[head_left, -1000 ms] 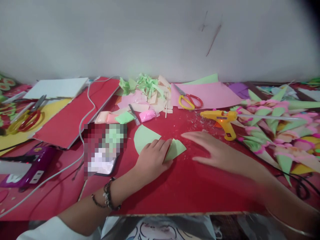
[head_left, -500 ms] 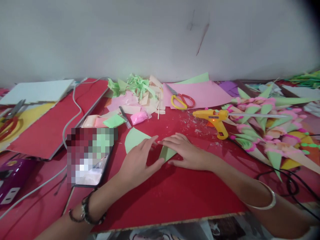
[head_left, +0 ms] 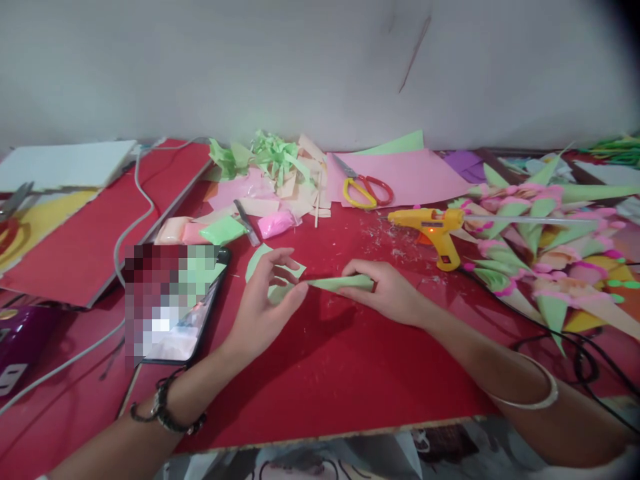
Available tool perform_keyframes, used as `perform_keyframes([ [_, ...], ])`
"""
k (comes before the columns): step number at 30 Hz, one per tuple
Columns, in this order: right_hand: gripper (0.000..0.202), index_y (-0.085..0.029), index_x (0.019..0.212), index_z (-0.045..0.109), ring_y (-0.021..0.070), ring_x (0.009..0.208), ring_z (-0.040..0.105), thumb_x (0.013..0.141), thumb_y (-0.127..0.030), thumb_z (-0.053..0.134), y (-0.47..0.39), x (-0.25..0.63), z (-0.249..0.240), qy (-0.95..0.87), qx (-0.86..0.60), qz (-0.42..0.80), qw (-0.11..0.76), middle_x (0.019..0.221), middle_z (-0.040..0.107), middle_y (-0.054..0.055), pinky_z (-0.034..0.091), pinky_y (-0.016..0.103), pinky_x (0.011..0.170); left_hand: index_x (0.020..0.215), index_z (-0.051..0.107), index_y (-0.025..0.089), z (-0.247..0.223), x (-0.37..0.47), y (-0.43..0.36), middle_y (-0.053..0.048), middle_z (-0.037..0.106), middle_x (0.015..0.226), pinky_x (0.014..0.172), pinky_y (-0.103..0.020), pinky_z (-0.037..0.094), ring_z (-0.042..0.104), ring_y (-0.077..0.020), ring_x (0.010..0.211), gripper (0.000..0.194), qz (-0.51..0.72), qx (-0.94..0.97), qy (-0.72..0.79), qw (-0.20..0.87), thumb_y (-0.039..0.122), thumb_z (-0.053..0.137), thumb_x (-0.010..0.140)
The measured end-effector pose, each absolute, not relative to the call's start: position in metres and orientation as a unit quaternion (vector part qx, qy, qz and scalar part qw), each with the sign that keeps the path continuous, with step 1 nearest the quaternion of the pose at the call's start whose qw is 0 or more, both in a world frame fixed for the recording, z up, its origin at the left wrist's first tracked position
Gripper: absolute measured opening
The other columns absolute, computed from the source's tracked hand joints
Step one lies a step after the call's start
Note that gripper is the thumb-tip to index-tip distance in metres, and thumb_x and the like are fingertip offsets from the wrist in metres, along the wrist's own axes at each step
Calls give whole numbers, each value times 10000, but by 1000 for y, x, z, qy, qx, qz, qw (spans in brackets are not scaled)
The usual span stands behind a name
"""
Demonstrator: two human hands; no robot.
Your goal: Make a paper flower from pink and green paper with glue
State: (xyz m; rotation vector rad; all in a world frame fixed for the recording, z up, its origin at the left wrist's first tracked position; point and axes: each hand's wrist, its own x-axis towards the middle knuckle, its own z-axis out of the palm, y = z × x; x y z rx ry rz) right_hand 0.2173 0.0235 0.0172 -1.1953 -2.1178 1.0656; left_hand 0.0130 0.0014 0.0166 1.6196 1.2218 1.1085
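Frame centre: green paper piece [head_left: 330, 284] now lifted, pinched in right hand [head_left: 389, 289]. Left hand [head_left: 260, 312], fingers apart, by its tip; shaping seems underway

I can read no words, brands or numbers from where I sit. The purple device [head_left: 30, 343] to my left has a white patch whose shapes I can't make out as letters. The small marking on the yellow glue gun [head_left: 440, 230] is too tiny to read, and the phone [head_left: 193, 327] screen is largely blurred into blocks. On the wall [head_left: 225, 73], a reddish-brown stroke [head_left: 415, 55] forms no legible sign.
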Motion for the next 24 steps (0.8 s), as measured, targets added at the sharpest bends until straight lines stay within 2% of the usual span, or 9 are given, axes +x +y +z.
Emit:
perform_keyframes([
  [4,217,-180,732,531,91,542,449,783,-389,512,15,208,16,-662,-447,527,291,611,480,-42,353,202,505,956,498,182,16,18,-1,-24,573,883,772,-276,442,549,-152,812,377,379,660,461,457,319,665,648],
  [7,243,-174,672,533,86,515,440,767,-398,529,9,201,14,-653,-421,568,272,565,467,-45,342,196,478,882,561,178,17,22,-4,-14,621,873,793,-268,439,569,-160,840,263,344,672,461,466,308,655,674],
  [11,261,-171,671,533,77,494,433,787,-403,504,6,200,14,-663,-416,569,252,564,466,-44,322,188,447,762,615,169,20,22,-2,9,645,747,693,-219,452,587,-131,716,127,360,664,489,436,293,596,737],
  [15,250,-166,679,534,70,517,430,801,-382,499,8,203,14,-683,-414,542,262,587,465,-41,327,182,466,649,624,159,23,16,2,28,627,597,551,-173,430,564,-100,574,155,377,657,500,419,273,583,745],
  [19,238,-158,668,537,67,524,425,802,-353,508,9,204,16,-703,-410,517,266,582,465,-40,325,180,476,565,612,155,25,13,4,38,614,527,538,-151,416,542,-78,519,211,373,664,501,410,256,579,748],
  [24,248,-161,659,532,71,523,433,805,-359,501,9,205,17,-716,-413,498,260,576,473,-39,332,185,484,567,613,157,26,14,4,48,589,497,493,-136,386,513,-62,490,176,398,646,512,401,229,598,726],
])
